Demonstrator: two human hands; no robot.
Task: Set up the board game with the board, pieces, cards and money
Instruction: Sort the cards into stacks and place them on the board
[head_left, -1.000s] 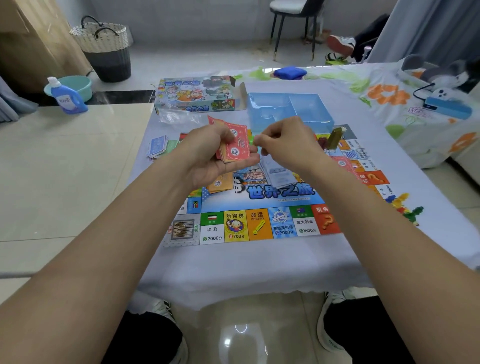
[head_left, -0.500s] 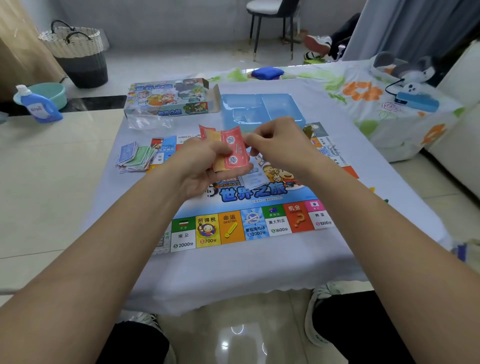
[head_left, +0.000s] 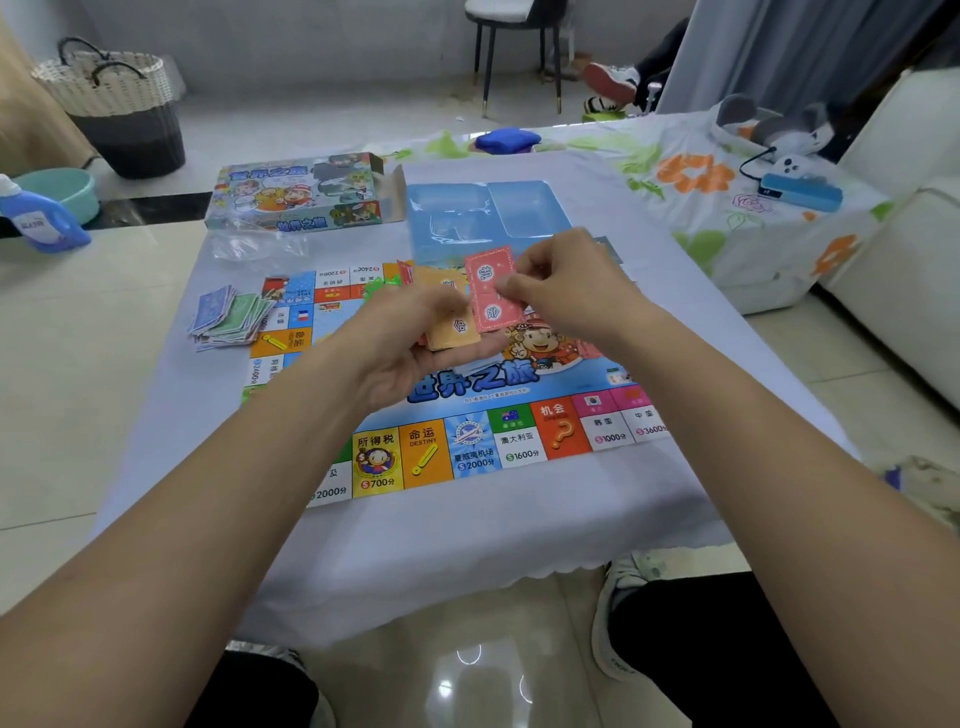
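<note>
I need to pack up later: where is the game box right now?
The game box lies at the far left of the table, left of the blue plastic tray and beyond the board.

One head-worn wide-angle view looks forward and steeply down from above the seated person's knees, close over the near edge of the worktop, taking in both forearms and the floor and chair beyond.

A home living room: glossy cream floor tiles, a woven laundry basket by the wall, a detergent bottle beside a teal basin, a dark-legged chair, grey curtains, and a floral sheet with a plush toy.
</note>
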